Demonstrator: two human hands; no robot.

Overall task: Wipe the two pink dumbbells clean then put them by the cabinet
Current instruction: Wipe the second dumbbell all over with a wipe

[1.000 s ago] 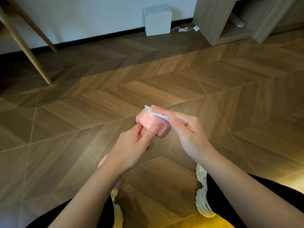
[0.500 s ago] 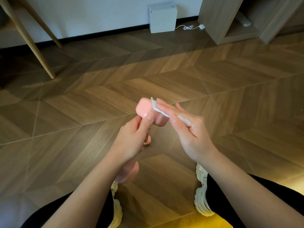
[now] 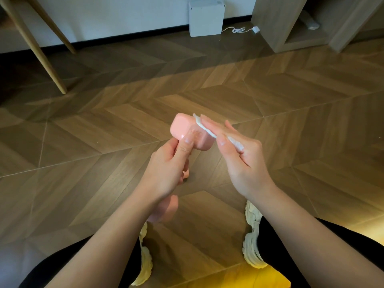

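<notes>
left hand (image 3: 166, 169) grips pink dumbbell (image 3: 187, 132) | right hand (image 3: 245, 163) presses white wipe (image 3: 204, 127) on its end | second dumbbell (image 3: 166, 208) near, on floor (image 3: 104, 142)

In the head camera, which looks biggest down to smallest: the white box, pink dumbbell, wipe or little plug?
1. white box and pink dumbbell: look alike, and the dumbbell is nearer, so unranked.
2. wipe
3. plug

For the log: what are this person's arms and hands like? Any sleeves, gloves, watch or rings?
The left forearm and right forearm are bare, with no sleeve in view. Neither the left hand nor the right hand wears a glove, and no watch, bracelet or ring shows. The nails are short and look unpainted. Below the arms are black trousers and cream chunky-soled shoes.
</notes>
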